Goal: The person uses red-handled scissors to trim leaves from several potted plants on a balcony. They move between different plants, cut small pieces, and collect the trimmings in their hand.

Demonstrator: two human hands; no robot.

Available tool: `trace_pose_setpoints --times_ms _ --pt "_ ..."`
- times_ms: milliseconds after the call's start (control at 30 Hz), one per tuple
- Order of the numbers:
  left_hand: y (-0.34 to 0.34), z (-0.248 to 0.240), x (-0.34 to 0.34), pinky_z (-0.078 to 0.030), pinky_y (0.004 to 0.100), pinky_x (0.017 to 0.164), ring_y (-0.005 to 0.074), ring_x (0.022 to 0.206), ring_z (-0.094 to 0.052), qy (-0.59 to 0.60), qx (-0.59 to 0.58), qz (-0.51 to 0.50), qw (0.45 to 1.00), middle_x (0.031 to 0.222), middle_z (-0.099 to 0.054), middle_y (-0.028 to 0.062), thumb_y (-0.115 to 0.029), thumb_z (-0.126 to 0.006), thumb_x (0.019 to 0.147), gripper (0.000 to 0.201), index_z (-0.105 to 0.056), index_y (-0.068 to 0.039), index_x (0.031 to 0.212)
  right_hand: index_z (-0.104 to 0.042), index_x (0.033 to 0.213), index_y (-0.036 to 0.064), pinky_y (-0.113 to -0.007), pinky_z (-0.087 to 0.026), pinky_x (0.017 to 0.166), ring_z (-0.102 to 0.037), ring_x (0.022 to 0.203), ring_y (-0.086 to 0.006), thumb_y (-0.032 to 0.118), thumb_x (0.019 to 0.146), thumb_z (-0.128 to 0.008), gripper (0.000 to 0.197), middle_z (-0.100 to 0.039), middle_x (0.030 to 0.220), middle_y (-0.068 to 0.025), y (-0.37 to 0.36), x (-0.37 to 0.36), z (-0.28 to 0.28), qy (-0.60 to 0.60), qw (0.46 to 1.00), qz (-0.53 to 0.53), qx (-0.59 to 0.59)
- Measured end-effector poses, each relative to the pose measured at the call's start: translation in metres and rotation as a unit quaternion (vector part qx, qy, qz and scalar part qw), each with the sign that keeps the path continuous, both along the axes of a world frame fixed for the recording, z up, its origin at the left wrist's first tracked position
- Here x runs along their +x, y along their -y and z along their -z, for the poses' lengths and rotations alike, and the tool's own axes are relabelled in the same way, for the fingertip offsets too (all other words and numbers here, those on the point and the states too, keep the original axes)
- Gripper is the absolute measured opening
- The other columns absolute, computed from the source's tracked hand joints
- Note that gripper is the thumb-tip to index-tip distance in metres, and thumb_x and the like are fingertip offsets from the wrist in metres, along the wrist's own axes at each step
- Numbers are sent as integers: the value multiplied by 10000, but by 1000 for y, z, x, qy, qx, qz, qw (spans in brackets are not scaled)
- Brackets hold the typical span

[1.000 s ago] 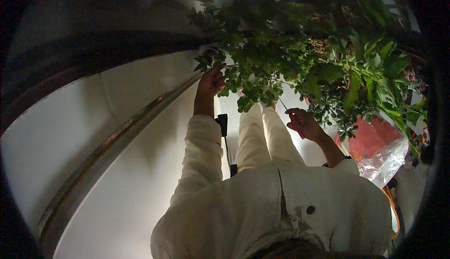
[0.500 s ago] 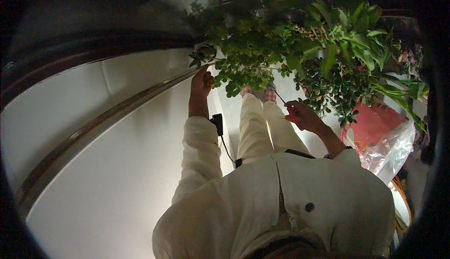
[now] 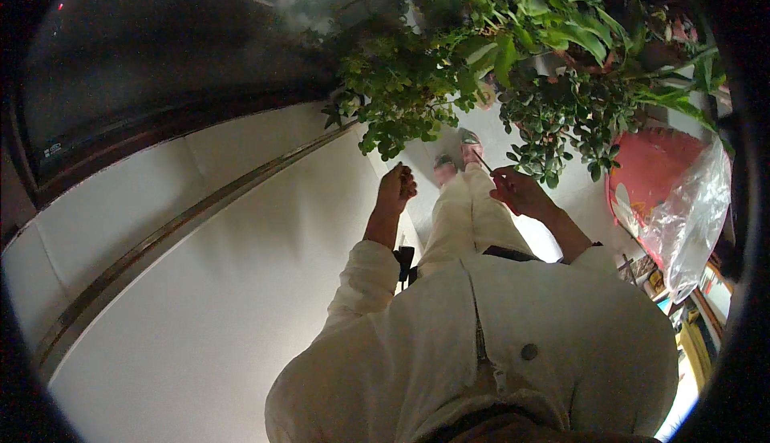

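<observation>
My left hand [image 3: 396,189] is closed, its fingers curled in below the small-leaved green plant [image 3: 391,126] and apart from it. What it holds, if anything, is too small to make out. In my right hand [image 3: 519,192] is a thin, dark, stick-like tool [image 3: 482,160], gripped between the fingers and pointing up and left. That hand is in front of my trouser leg, below a plant with thick dark oval leaves [image 3: 545,122].
Long-leaved greenery [image 3: 553,30] fills the upper right. A white wall [image 3: 184,306] with a ledge runs along the left, a dark screen-like panel [image 3: 160,50] above it. At right stand a red container [image 3: 654,170] and a clear plastic bag [image 3: 690,218].
My left hand has come down and right, away from the plant's left edge. The right hand keeps hold of the thin tool, nearly in place. The view has shifted slightly.
</observation>
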State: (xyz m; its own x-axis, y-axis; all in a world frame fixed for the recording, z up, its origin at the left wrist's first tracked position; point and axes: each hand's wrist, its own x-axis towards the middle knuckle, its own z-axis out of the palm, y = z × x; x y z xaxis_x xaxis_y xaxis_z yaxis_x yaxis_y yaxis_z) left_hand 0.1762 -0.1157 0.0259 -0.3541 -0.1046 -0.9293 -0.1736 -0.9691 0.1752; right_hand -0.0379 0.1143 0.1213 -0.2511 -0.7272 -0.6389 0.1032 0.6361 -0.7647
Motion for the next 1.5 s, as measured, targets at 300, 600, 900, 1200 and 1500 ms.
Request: trace_pose_setpoints --times_ms 300,600,900,1200,1500 --pt "-9 -41 -27 -408 286 447 149 458 -478 -136 -68 170 974 615 -536 57 -226 -503 900 262 -580 -20 1042 -522 1157 82 -307 -473 592 -588 617 -158 343 818 -666 452 -632 789 -81 -29 27 -47 -23 996 -1 84" --pt "38 -89 -29 -352 269 453 125 489 -440 -145 -192 156 958 594 -519 28 -316 -547 912 286 -618 -39 896 -556 1163 100 -322 -496 749 -603 815 -199 334 781 -706 473 -626 899 -93 -48 23 -32 -39 999 17 32" --pt "59 -101 -13 -373 269 456 115 552 -487 -44 -263 -6 964 606 -499 -3 -205 -502 937 191 -597 -60 1016 -549 1084 69 -271 -448 589 -524 605 -123 190 808 -701 337 -582 756 -38 -67 -9 -10 -72 997 7 -26" --pt "98 -35 -11 -231 252 390 80 434 -303 156 -297 22 942 528 -353 -42 -200 -608 868 192 -639 -54 988 -533 1155 80 -309 -483 692 -571 728 -170 245 793 -722 441 -623 857 -58 -94 -6 15 -50 999 -3 -8" --pt "129 34 -28 -266 248 390 79 435 -368 27 -279 223 934 577 -492 -24 -264 -613 858 376 -589 -72 1181 -539 1118 83 -293 -471 720 -572 769 -147 248 798 -710 398 -619 869 -25 -63 11 12 -9 992 24 120"
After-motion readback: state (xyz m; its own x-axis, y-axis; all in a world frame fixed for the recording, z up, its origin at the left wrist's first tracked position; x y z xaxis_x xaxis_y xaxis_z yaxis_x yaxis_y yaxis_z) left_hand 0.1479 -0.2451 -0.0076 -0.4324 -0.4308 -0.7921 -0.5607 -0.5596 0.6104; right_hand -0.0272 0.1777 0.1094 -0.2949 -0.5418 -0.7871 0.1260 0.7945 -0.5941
